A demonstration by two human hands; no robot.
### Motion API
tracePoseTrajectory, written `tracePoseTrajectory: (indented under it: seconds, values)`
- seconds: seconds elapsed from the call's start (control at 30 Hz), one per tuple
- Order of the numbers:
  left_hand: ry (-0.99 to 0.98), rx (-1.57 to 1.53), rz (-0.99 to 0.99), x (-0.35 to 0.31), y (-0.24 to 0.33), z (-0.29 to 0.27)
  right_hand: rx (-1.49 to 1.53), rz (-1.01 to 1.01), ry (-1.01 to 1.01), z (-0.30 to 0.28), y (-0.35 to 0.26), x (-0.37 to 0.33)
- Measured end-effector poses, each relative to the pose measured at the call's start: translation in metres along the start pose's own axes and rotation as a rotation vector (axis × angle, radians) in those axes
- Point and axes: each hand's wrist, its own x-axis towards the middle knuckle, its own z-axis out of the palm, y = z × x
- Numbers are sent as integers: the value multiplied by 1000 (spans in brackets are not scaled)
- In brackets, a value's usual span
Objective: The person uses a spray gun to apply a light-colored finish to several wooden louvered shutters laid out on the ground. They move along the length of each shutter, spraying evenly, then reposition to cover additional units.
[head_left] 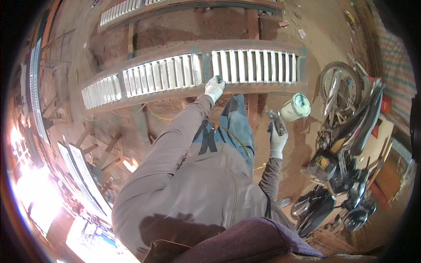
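Observation:
My left hand, in a white glove, is at the near rail of a long louvred frame, beside the divider between two groups of slats. Its fingers are bent together around a small dark bit that I cannot make out. The slats are whitish, the rails brownish grey. Low on the right, my gloved right hand is closed around a metal tool that looks like a spray gun. A white bucket with pale green inside is close beside the tool.
Another louvred frame lies beyond this one. Motorcycles stand at the right. A yellow hose runs past my legs. Further slatted panels lean at the left, near bright glare. Wooden supports are under the frames.

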Motion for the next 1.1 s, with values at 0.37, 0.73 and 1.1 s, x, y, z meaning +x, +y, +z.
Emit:
tracePoseTrajectory:
  seconds: [0.37,0.73,1.1]
  values:
    - [-20,553,8,104,47,78,18,38,-95,-34,-7,75]
    - [92,-203,-337,118,-5,84,-42,-38,-76,-37,-16,121]
    - [91,89,-420,51,22,69,-587,-217,-160,-20,-21,157]
